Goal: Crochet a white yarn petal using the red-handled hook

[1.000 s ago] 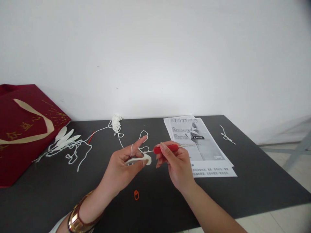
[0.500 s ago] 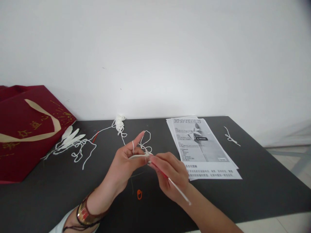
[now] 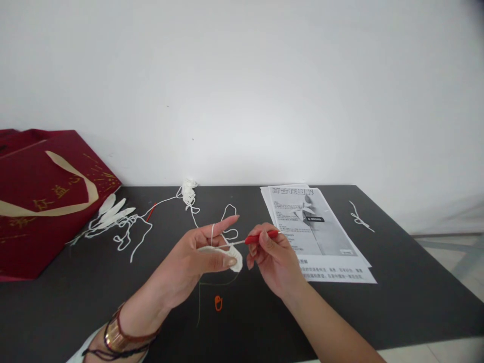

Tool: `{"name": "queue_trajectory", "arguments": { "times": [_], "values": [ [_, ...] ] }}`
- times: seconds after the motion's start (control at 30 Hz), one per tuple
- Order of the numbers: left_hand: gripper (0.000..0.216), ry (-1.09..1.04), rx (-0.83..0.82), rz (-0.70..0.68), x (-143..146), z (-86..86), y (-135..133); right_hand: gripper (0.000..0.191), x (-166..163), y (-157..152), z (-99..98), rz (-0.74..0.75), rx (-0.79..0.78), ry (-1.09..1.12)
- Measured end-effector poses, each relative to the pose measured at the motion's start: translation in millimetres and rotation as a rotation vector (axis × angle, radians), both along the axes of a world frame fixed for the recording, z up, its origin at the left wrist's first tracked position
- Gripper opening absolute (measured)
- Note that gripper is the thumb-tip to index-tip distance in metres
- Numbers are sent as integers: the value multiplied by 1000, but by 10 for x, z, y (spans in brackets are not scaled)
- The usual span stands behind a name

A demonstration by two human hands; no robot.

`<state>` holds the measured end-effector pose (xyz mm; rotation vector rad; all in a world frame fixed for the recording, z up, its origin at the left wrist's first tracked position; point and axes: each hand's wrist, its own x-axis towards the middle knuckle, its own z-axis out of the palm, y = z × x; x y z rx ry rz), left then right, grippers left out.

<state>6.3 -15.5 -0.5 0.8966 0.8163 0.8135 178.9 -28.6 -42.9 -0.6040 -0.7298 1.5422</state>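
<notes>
My left hand [image 3: 202, 257] pinches a small white crocheted piece [image 3: 236, 259] between thumb and fingers. White yarn [image 3: 212, 234] passes round its raised index finger. In my right hand [image 3: 274, 259] is a crochet hook [image 3: 260, 237] with a red grip, held between thumb and fingers. Its metal shaft points left and meets the upper edge of the crocheted piece; the hook's tip is hidden there. A thin dark strand [image 3: 217, 284] hangs below the piece. On the table under my hands lies an orange stitch marker [image 3: 218, 303].
A dark red gift bag [image 3: 45, 242] lies at the left, beside white petal-shaped pieces [image 3: 113, 212] with loose yarn tails. A bundle of white yarn [image 3: 188, 191] rests by the wall. Printed sheets [image 3: 333, 262] lie right of centre; a short knotted yarn [image 3: 361, 220] is farther right.
My right hand has turned over and moved right, so the hook now points left into the crocheted piece. More of the piece shows. My left index finger has swung rightward.
</notes>
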Motion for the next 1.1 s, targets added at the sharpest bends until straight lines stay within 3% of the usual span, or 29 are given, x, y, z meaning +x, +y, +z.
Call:
{"name": "queue_trajectory", "arguments": {
  "times": [0.23, 0.43, 0.53, 0.9, 1.1],
  "values": [
    [60, 153, 41, -121, -21, 9, -58, 18, 136, 10, 88, 44, 58, -72],
    [15, 214, 84, -182, -62, -7, -46, 18, 233, 19, 155, 25, 145, -151],
    [5, 240, 114, -188, -66, 6, -39, 17, 276, 18, 164, -5, 188, -200],
    [13, 341, 125, -189, -51, 10, -33, 15, 399, -63, 235, -24, 347, -464],
    [9, 449, 207, -147, -3, 82, -40, 8, 416, -89, 260, -116, 601, -666]
  ]
}}
